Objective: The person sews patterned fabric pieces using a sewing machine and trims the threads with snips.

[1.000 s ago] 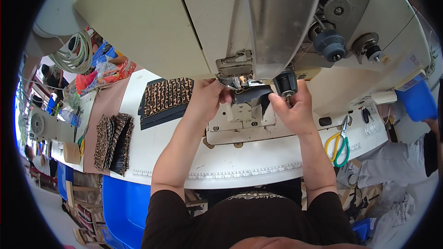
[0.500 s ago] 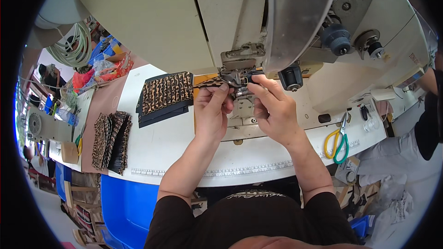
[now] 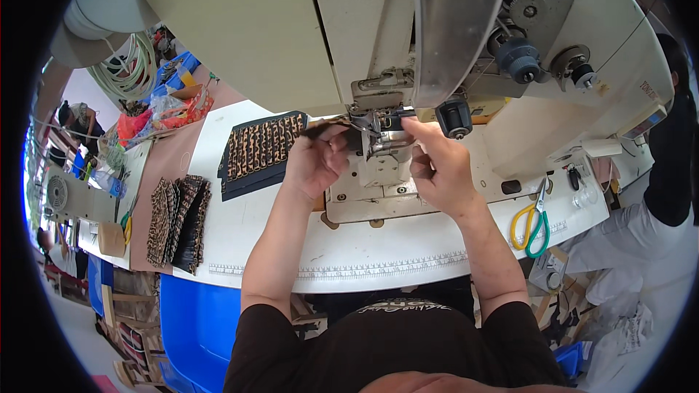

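A leopard-print fabric piece (image 3: pixel 325 129) with a dark side is pinched between the thumb and fingers of my left hand (image 3: pixel 314 164), just left of the sewing machine's metal presser foot (image 3: pixel 378 125). On the other side of the foot, my right hand (image 3: pixel 443 167) has its fingers curled and its index fingertip against a small dark piece (image 3: pixel 397 121). Whether the right fingers grip that piece is hard to make out. Left of my left hand lies a stack of dark panels (image 3: pixel 266 147) with rows of leopard-print strips on top.
More leopard-print pieces (image 3: pixel 175 222) lie at the left table edge. Scissors (image 3: pixel 531 227) with yellow and green handles rest at the right. A ruler strip (image 3: pixel 364 271) runs along the front edge, and a blue bin (image 3: pixel 193 320) stands below. Another person (image 3: pixel 659 167) is at the right.
My left hand has moved left, away from the presser foot, and the fabric is lifted so its dark side shows. My right hand stays by the foot, slightly lower.
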{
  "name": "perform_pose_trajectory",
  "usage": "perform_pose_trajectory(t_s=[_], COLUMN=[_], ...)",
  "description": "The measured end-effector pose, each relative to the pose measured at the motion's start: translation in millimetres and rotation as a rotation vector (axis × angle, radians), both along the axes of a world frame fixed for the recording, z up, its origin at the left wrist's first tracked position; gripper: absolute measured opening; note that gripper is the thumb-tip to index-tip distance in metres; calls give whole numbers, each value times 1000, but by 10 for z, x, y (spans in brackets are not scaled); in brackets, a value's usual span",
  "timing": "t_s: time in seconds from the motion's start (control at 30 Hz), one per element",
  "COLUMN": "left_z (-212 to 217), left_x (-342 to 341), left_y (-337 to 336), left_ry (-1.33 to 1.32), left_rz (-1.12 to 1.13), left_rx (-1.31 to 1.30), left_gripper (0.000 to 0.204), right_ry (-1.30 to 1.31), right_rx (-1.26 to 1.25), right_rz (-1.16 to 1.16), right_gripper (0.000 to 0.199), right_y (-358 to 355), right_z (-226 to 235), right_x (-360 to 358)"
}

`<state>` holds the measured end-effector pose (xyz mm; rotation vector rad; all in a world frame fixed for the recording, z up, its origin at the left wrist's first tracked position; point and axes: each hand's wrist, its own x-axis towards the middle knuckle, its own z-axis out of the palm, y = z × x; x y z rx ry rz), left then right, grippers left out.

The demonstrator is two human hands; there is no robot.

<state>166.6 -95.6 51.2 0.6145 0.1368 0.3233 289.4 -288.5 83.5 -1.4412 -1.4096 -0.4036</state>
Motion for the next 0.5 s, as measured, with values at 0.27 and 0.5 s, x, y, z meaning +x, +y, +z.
perform_pose_trajectory(t_s=[0.27,0.5], left_z=[190,52], left_x=[-336,-405], left_y=[-723,-1059], left_ry=[4,154], left_rz=[420,518], left_rx=[408,559], left_gripper=[28,31], right_ry=[269,842], right_rx=[51,-4], right_rz=[-35,401], right_gripper=[29,15], right_y=[-28,45], right_z=[-1,-102], right_x=[-11,-302])
